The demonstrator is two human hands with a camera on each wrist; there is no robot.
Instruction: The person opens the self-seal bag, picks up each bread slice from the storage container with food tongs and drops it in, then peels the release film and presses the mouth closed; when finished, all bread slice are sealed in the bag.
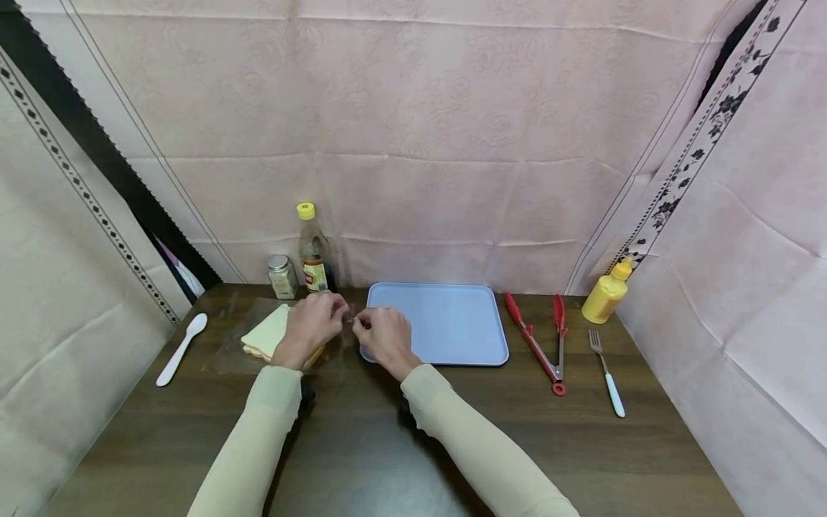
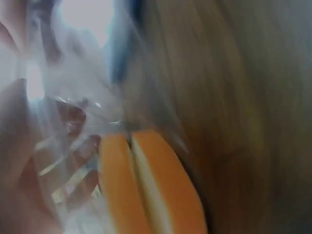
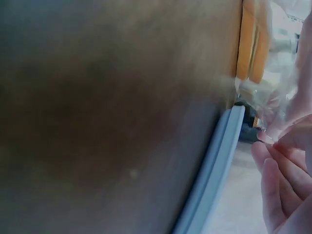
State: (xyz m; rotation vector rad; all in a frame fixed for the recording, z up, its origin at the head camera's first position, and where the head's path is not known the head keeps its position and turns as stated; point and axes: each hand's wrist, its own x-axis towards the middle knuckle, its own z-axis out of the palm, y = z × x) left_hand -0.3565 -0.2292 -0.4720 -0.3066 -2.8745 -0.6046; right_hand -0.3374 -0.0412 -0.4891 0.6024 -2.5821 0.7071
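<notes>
**Opening the clear wrap at the sandwich's end**

While both of your hands meet just left of the tray, keep the pull short and even. Your left hand has its fingers curled onto the clear plastic wrap, and your right hand pinches the same film from the other side; neither hand is spread open. Judging by the crumpled film between them, it will part best if you draw the 2 pinches sideways, away from each other, rather than upward, so the sandwich stays flat on the desk. It lies under and left of your left hand, with the wrap reaching towards the blue tray.

The film is thin, glossy and creased, catching bright glints in the left wrist view. 2 bread slices show orange-tan crust edges with a pale line between them; the top face looks soft and cream. The tray is smooth, matte plastic with rounded corners and a raised rim. The desk is dark wood grain
</notes>
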